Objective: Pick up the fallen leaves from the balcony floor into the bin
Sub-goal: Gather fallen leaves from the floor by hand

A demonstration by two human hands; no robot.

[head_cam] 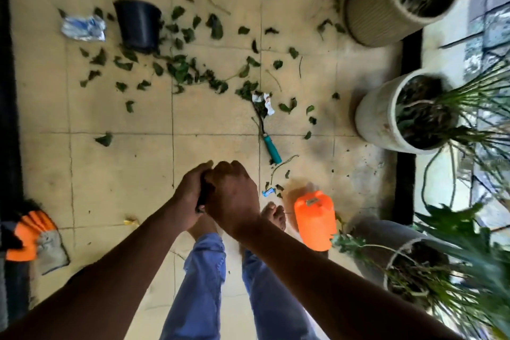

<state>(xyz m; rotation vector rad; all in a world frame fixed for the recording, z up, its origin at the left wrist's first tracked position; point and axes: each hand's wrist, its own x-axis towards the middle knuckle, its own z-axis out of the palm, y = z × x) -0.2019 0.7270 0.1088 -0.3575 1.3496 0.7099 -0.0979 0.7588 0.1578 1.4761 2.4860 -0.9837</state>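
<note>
Many green fallen leaves (182, 68) lie scattered over the beige tiled balcony floor (121, 163), thickest around the middle and far side. A black bin (139, 24) stands among them at the far left. My left hand (189, 196) and my right hand (234, 196) are pressed together at waist height over the near tiles, well short of the leaves. Both have curled fingers around a thin dark object (202, 197), most of it hidden between them. What it is I cannot tell.
A teal-handled garden tool (271, 146) lies amid crumpled white paper (265, 101). An orange container (314, 219) sits by my bare feet. Large planters (378, 12), (376, 116) line the right side. Orange-grey gloves (36, 240) lie at left, and a blue-white wrapper (84, 28) beside the bin.
</note>
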